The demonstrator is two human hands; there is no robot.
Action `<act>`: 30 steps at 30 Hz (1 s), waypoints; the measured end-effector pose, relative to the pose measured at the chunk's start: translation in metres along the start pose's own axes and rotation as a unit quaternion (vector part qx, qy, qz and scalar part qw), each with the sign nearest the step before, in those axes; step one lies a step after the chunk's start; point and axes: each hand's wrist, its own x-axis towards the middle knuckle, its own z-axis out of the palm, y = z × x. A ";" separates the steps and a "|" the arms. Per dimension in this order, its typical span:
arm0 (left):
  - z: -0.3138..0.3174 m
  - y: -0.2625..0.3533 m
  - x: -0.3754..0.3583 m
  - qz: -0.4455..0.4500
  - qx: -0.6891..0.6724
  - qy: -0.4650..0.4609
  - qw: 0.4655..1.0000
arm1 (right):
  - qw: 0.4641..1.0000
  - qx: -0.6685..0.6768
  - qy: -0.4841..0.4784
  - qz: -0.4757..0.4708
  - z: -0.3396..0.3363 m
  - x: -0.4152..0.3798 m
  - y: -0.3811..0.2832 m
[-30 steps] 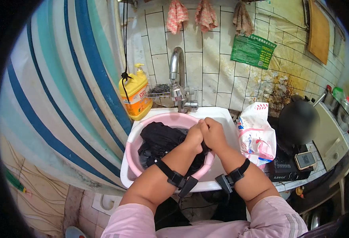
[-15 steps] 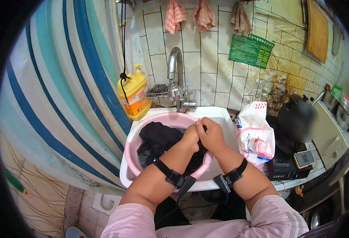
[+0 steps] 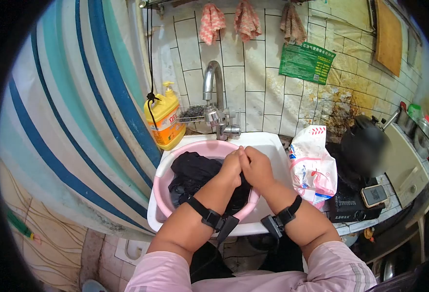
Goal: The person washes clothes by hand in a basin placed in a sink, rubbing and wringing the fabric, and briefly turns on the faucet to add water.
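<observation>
A pink basin (image 3: 162, 194) sits in the white sink (image 3: 271, 146). Wet black cloth (image 3: 193, 171) is bunched in it, with more dark fabric under my wrists. My left hand (image 3: 231, 168) and my right hand (image 3: 256, 165) are pressed together at the basin's right side, fingers closed. Both grip a part of the black cloth, which hangs below them; most of the gripped part is hidden by the hands. The chrome faucet (image 3: 213, 87) rises behind the basin.
A yellow detergent bottle (image 3: 164, 119) stands at the sink's back left corner, beside a wire soap rack (image 3: 191, 113). To the right are a white and pink plastic bag (image 3: 313, 165), a black stove (image 3: 348, 204), a dark pot (image 3: 363, 143) and a phone (image 3: 374, 195).
My hands stay clasped on the cloth and have shifted very slightly left, with the thumbs now closer together. The camera view has tilted a little.
</observation>
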 end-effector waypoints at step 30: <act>0.013 0.007 -0.021 0.027 0.117 0.051 0.991 | 0.997 -0.001 0.031 0.073 0.003 0.008 0.018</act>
